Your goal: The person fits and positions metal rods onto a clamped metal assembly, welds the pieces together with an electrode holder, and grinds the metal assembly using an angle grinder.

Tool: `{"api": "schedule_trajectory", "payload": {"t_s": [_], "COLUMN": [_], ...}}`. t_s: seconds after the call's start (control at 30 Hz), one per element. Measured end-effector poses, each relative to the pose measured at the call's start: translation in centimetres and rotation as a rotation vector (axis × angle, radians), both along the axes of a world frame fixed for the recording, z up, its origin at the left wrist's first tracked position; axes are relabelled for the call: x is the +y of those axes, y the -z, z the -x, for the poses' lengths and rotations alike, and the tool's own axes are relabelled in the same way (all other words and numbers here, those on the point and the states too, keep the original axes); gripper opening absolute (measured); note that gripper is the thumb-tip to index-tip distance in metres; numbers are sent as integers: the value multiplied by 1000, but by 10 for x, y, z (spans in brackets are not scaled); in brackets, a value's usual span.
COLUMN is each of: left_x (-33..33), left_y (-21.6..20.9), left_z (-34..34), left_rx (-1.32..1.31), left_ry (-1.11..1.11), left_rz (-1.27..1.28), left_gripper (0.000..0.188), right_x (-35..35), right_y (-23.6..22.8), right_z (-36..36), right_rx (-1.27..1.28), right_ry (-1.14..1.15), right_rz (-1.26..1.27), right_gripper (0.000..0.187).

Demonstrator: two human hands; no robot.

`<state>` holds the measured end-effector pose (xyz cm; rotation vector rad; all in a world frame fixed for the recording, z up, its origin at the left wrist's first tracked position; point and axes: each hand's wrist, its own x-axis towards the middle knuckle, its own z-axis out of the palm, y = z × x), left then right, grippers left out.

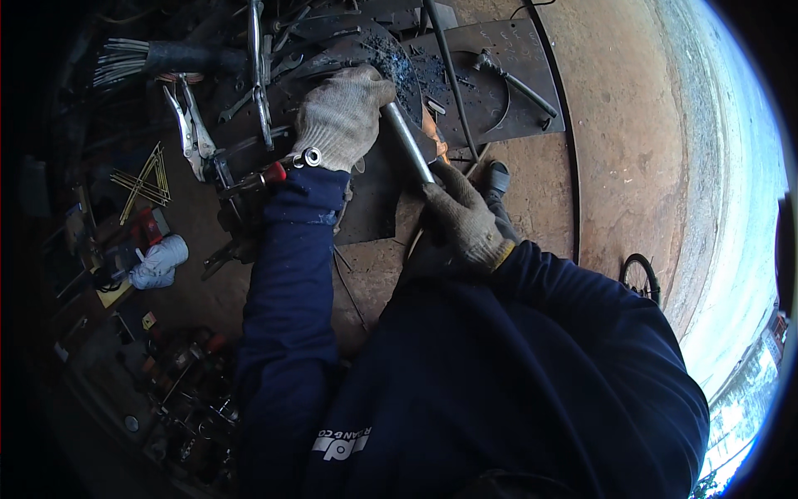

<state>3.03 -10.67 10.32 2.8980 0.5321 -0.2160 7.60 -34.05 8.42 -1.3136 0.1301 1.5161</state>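
A shiny metal tube [407,143] slants between my two gloved hands, over the edge of a dark steel work surface. My left hand [341,116], in a grey knitted glove, is closed at the tube's far end; most of its fingers are hidden beneath the hand. My right hand [465,218], in a similar glove with a yellow cuff edge, is wrapped round the near end. Beside my left wrist sit a shiny metal ring [312,156] and a red-handled tool [273,173]. An orange tool [432,133] lies just right of the tube.
Locking pliers [189,129], a long clamp [260,75] and a bundle of thin rods [125,62] are at the left. A chalk-marked steel plate [532,62] carries a T-shaped tool [528,93], and a dark cable [447,71] crosses it. A bicycle wheel [640,279] stands far right.
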Motion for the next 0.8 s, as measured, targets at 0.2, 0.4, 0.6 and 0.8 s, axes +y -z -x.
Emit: {"api": "schedule_trajectory", "payload": {"t_s": [0.2, 0.4, 0.6, 0.8], "left_x": [-4, -5, 1, -2], "left_y": [7, 3, -1, -1], "left_z": [-3, -6, -3, -3], "left_rx": [46, 32, 15, 32], "left_ry": [-34, -7, -1, -25], "left_rz": [-25, 3, -14, 14], "left_gripper": [24, 22, 23, 23], "right_x": [-15, -28, -8, -8], "right_y": [20, 8, 4, 6], "right_z": [-46, -49, -61, -57], "right_rx": [64, 168, -5, -146], "right_ry": [-203, -187, -293, -319], "right_rz": [-108, -152, -88, -66], "right_gripper": [48, 44, 46, 43]}}
